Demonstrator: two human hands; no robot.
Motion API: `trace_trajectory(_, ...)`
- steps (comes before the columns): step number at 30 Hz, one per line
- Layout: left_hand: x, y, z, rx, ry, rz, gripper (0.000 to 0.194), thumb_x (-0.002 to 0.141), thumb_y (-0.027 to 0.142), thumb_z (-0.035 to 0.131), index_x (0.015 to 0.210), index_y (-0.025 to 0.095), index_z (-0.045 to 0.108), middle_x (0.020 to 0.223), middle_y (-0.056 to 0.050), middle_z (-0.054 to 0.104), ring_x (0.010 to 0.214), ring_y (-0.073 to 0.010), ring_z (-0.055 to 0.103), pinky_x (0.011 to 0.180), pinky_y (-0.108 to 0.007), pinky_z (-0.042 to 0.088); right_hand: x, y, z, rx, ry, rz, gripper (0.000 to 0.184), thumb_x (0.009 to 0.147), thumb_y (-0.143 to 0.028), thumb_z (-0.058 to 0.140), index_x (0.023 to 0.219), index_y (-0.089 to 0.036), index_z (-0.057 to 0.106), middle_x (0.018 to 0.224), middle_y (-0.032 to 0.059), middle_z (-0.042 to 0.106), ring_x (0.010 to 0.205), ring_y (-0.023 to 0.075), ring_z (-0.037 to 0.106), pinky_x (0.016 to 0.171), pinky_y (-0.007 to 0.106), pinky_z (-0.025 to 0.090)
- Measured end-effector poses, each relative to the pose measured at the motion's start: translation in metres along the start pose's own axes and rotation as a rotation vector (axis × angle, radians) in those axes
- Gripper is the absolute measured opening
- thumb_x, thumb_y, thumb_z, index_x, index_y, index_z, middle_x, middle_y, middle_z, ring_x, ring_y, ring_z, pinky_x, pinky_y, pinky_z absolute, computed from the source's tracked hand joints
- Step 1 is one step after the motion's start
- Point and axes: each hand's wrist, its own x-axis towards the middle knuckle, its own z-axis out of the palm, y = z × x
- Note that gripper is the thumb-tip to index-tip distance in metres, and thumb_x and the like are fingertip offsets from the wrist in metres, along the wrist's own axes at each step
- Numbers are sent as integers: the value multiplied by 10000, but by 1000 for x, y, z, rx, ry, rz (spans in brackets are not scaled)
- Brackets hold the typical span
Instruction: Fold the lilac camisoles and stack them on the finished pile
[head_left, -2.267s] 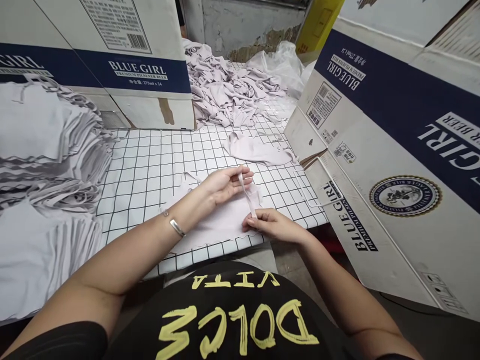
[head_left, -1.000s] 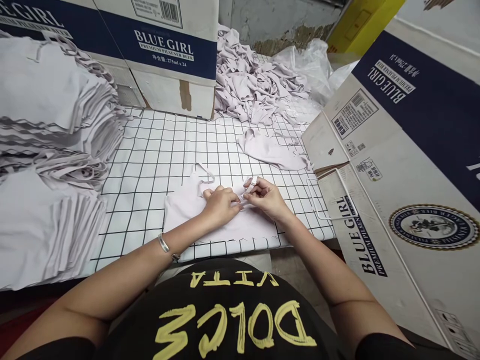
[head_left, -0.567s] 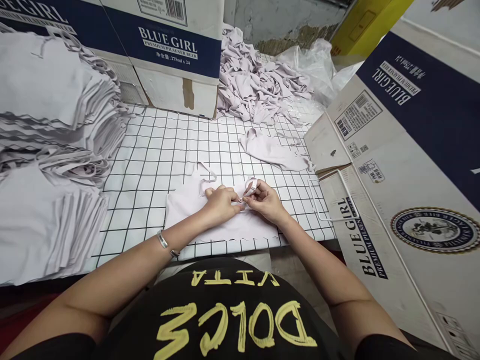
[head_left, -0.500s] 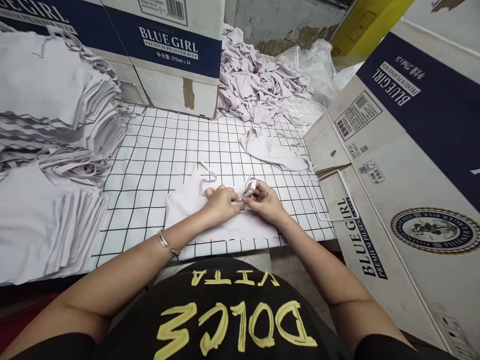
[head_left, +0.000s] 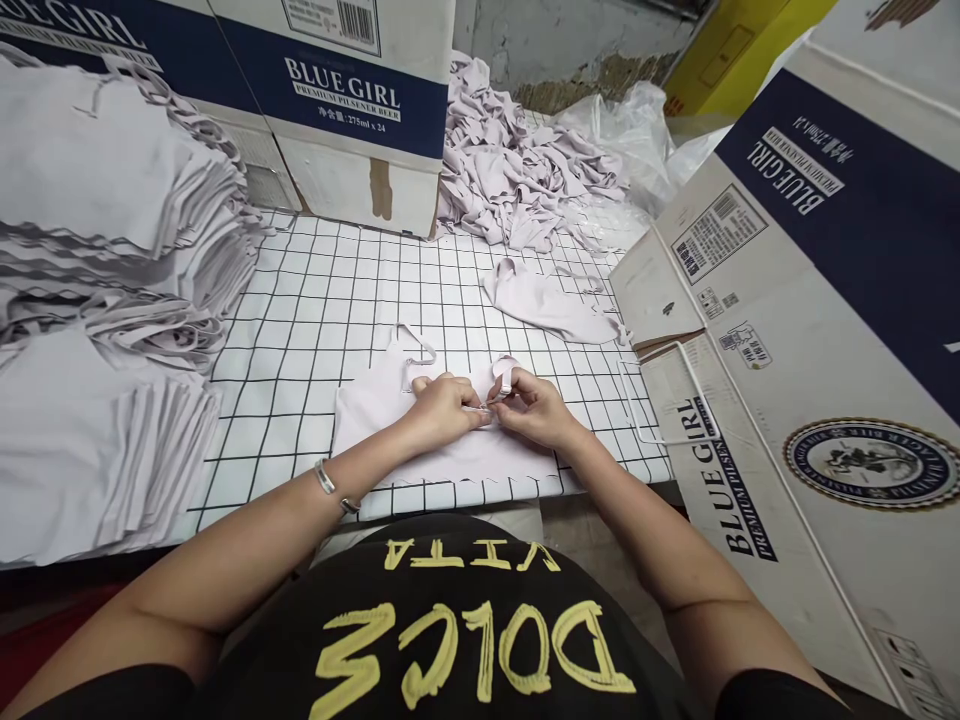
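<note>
1. The pale garment (head_left: 472, 460) lies spread at the near edge of the gridded surface (head_left: 322, 300).
2. The left hand (head_left: 444, 412) rests on it, curled nearly closed, pinching its fabric.
3. The right hand (head_left: 538, 410), pinched tight just beside the left, holds a looped strap (head_left: 506, 381).

Left carton (head_left: 337, 185): BLUE GIRL, PREMIUM PILSENER BEER, 净含量: 275ml x 24 on blue band; same brand on its far-left panel, cut by the edge. Barcode label (head_left: 337, 22) above, fine print too small. Right carton (head_left: 802, 330): BLUE GIRL and 275ml x 24 upside down on blue band; BLUE GIRL, PREMIUM again lower down, sideways. Its printed label (head_left: 720, 235): too small. Oval seal (head_left: 874, 462): ring lettering, partly legible, LAGER BIER. Black shirt (head_left: 480, 620): DOLCE VITA, yellow, upside down.
</note>
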Motion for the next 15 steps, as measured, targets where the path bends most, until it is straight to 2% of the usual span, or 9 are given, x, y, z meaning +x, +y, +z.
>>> trace_trajectory(6, -2, 2, -2, 18, 3, -8, 169, 738, 310, 660, 630, 181, 640, 817, -23, 691, 1035, -273, 522, 933, -452, 223, 3, -5, -1, -46, -38, -47, 101, 757, -159, 589, 825, -212, 538, 821, 16, 572, 770, 158, 554, 706, 303, 457)
trace_trajectory(10, -2, 1, 0, 19, 6, -10, 140, 739, 294, 660, 649, 186, 655, 861, -24, 704, 1055, -279, 516, 942, -457, 213, 1, -9, -3, -178, -63, -63, 110, 729, -130, 571, 798, -209, 539, 790, 8, 564, 732, 148, 529, 685, 289, 438)
trace_trajectory(15, 1, 3, 3, 103, -23, 14, 159, 787, 340, 650, 735, 194, 684, 916, -38, 693, 1066, -287, 511, 949, -469, 213, 8, -6, -10, -226, -117, 18, 81, 739, -180, 588, 778, -208, 523, 719, -15, 523, 651, 129, 480, 603, 265, 390)
